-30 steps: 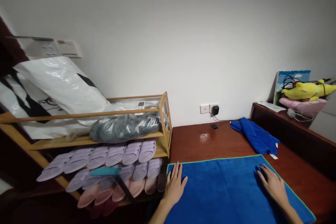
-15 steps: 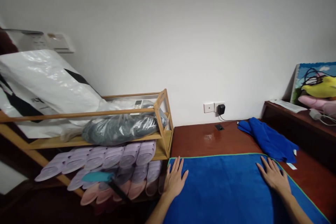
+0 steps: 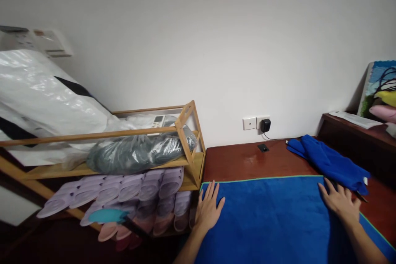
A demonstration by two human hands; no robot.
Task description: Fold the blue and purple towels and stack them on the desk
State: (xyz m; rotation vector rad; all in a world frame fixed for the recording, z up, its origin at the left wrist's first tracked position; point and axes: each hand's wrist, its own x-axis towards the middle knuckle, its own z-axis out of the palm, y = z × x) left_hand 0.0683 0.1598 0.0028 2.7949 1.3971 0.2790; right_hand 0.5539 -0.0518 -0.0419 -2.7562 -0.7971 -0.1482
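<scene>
A blue towel (image 3: 266, 214) with green edging lies spread over the reddish-brown wooden tabletop (image 3: 232, 163). My left hand (image 3: 208, 208) rests on its far left corner, fingers stretched out and holding nothing. At the far right corner, my right hand (image 3: 342, 204) lies on the cloth with its fingers spread, also holding nothing. Just beyond the right fingertips sits a second blue cloth (image 3: 329, 163), crumpled, with a white tag showing on its right side. The near part of the towel runs out of view.
To the left stands a wooden rack (image 3: 190, 144) bearing a white plastic bag (image 3: 62, 99) and a dark bundle in clear plastic (image 3: 139, 152). Several lilac slippers (image 3: 130, 185) line its lower shelves. A black plug (image 3: 265, 125) sits in the wall socket. A raised ledge (image 3: 355, 132) borders the right.
My right hand has shifted slightly right along the towel's far corner, near the crumpled cloth. My left hand stays on the left corner. The camera view has turned a little.
</scene>
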